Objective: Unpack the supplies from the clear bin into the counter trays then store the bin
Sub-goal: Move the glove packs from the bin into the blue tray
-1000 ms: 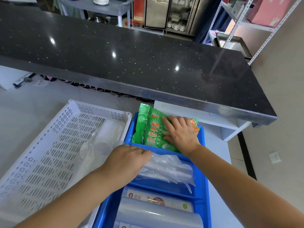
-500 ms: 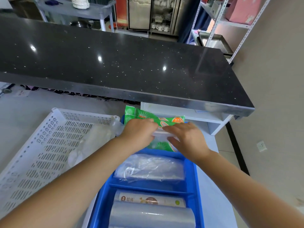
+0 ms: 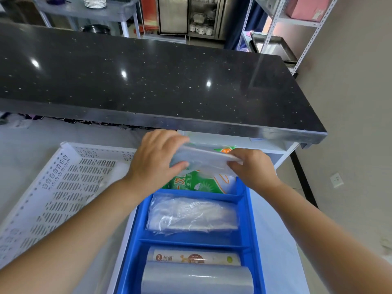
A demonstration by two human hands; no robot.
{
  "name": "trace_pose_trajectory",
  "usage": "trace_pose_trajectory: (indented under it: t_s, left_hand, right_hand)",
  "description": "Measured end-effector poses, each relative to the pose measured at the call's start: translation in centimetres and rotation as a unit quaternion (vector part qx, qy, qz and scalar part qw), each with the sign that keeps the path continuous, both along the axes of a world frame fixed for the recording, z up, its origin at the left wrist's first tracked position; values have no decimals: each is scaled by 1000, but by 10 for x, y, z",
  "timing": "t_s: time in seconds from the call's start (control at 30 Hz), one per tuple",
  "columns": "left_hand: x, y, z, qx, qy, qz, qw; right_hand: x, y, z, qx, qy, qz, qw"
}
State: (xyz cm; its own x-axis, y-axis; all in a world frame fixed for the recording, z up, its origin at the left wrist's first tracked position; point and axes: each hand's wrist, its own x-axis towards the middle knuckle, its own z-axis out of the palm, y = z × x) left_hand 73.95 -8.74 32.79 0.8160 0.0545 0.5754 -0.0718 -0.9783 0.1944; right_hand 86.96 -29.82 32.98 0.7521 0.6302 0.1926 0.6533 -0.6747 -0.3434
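Blue plastic forms the divided tray directly below me at 6 o'clock, standing on the pale lower counter. Its nearest compartment holds a large clear film roll lying on its side, with a printed roll touching it on the far side. The middle compartment holds a crumpled clear plastic bag pack. The far compartment, toward 12 o'clock, holds a green printed packet lying flat, its orange corner showing above my hands. Over that far compartment I hold a flat clear packet by its two ends. My left hand is closed on the packet's left end, thumb under and fingers curled over the top edge. My right hand is closed on the right end, pinching it between thumb and fingertips. The packet is tilted, with its left end slightly higher, and clear of the green packet as far as I can tell. At 9 o'clock, just beside the blue tray, the white perforated tray holds some clear plastic wrap near its right wall. Beyond my hands at 12 o'clock, the black speckled countertop overhangs a white shelf. The clear bin is not identifiable in this view.
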Motion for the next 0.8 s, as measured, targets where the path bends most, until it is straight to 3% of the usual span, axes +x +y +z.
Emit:
trace_pose_trajectory:
  t_s: [0.07, 0.2, 0.3, 0.43, 0.5, 0.57, 0.63, 0.8]
  left_hand:
    - [-6, -13, -9, 52, -3, -45, 998]
    - [-19, -38, -28, 81, 97, -82, 989]
    - [-28, -44, -31, 15, 130, -63, 989]
    - [-35, -47, -19, -226, 23, 18, 974]
    - [-33, -46, -14, -264, -43, 69, 961]
    - [-24, -42, -10, -114, -84, 122, 982]
    - [-12, -35, -1, 40, -55, 142, 988]
    - [18, -23, 20, 92, -7, 107, 990]
  right_hand:
    - [0, 2, 1, 8, 30, -7, 999]
    - [-1, 6, 6, 35, 75, -14, 996]
    - [-3, 7, 9, 22, 47, -24, 998]
    - [-10, 4, 15, 52, -193, 31, 979]
    - [-12, 1, 14, 85, -306, 67, 946]
    - [-13, 0, 11, 96, -359, 78, 925]
    - [-12, 3, 8, 96, -371, 79, 920]
    - [-6, 9, 12, 91, -388, 97, 912]
